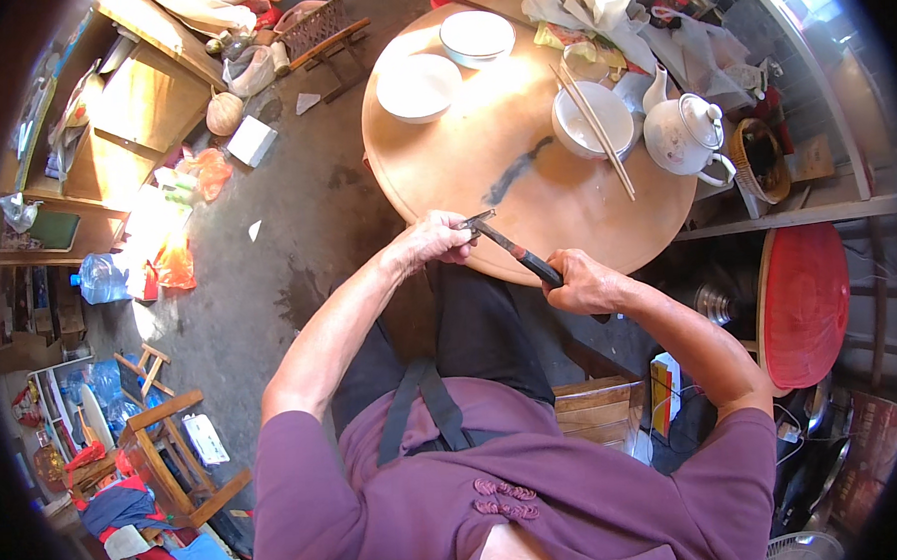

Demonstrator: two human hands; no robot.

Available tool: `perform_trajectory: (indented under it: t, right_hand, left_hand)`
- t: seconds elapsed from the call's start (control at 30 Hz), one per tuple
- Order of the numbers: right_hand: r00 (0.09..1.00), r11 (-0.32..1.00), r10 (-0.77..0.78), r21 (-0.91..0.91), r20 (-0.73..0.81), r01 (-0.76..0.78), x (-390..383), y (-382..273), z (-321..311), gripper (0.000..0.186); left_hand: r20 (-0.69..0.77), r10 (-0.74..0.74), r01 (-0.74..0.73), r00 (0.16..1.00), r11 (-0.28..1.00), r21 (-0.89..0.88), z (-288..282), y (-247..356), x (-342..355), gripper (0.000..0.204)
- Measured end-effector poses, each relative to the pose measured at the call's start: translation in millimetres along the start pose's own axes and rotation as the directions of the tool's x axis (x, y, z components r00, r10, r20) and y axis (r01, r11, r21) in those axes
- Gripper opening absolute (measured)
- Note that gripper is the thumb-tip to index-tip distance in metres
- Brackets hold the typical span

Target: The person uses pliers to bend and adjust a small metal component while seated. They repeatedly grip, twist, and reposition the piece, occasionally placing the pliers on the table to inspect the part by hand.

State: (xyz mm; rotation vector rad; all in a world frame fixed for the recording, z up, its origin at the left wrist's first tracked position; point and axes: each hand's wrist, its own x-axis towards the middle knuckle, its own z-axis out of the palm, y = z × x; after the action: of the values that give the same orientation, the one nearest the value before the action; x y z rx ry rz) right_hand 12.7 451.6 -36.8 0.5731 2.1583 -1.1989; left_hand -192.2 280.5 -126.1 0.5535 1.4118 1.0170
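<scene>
My right hand [584, 282] is wrapped round the black grip of a hammer [515, 252] with a slim metal shaft. Its small metal head points up and left, over the near edge of the round table. At that head my left hand [439, 238] is closed in a pinch. Whether its fingers grip the head itself or a small metal piece against it, I cannot make out. Beyond my hands, a dark smear [517, 173] marks the tan round table [439, 180].
On the table stand two white bowls [418, 87], another bowl [594, 119] with chopsticks [596, 133] across it, and a white teapot [684, 135]. Crumpled plastic bags [597, 18] lie at the back. A red round board [805, 306] leans at right; a wooden chair [181, 457] lies left.
</scene>
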Motion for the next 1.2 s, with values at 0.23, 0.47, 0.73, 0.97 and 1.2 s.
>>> perform_trajectory:
  t: [0.23, 0.47, 0.73, 0.97, 1.2]
  right_hand:
    - [0.999, 0.999, 0.023, 0.029, 0.044, -0.025, 11, 9, 8, 0.017]
    - [1.0, 1.0, 0.008, 0.016, 0.021, -0.008, 20, 16, 8, 0.018]
    - [0.985, 0.987, -0.156, -0.04, -0.074, 0.153, 21, 26, 8, 0.019]
    - [0.999, 0.998, -0.053, -0.026, 0.008, 0.053, 23, 18, 0, 0.017]
    - [0.994, 0.981, -0.103, 0.169, 0.027, 0.097, 19, 18, -4, 0.014]
  left_hand:
    - [0.031, -0.198, 0.19, 0.98, 0.968, 0.163, 1, 14, 2, 0.02]
    - [-0.062, -0.215, 0.223, 0.975, 0.959, 0.176, 6, 11, 9, 0.018]
    - [-0.046, -0.113, 0.116, 0.993, 0.989, 0.087, 4, -9, 17, 0.018]
    - [-0.047, -0.039, 0.042, 0.998, 0.998, 0.057, 4, -12, 11, 0.02]
    - [-0.083, -0.027, 0.026, 0.996, 1.0, -0.017, 7, -13, 12, 0.022]
